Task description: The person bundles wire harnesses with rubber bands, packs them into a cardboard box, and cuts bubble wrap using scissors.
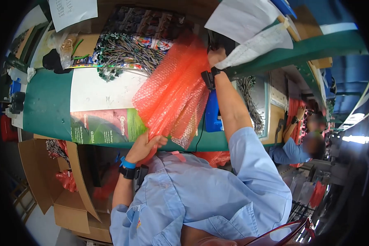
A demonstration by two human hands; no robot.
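My left hand [145, 146] is closed around the gathered lower end of a sheet of red bubble wrap [174, 82], at the front edge of the workbench. The sheet fans upward across the bench and partly covers a bundle of thin wires [129, 55] with small green ends. My right hand [216, 56] is stretched far forward beside the upper right edge of the wrap, next to hanging papers [250, 22]. Its fingers look curled near a dark object, which I cannot make out.
An open cardboard box [63, 180] with wires and red wrap stands at lower left. On the bench lie a white sheet [98, 88], a blue bin [213, 112] and more wires [250, 102]. A green beam [299, 51] crosses at right. A co-worker [293, 147] is beyond.
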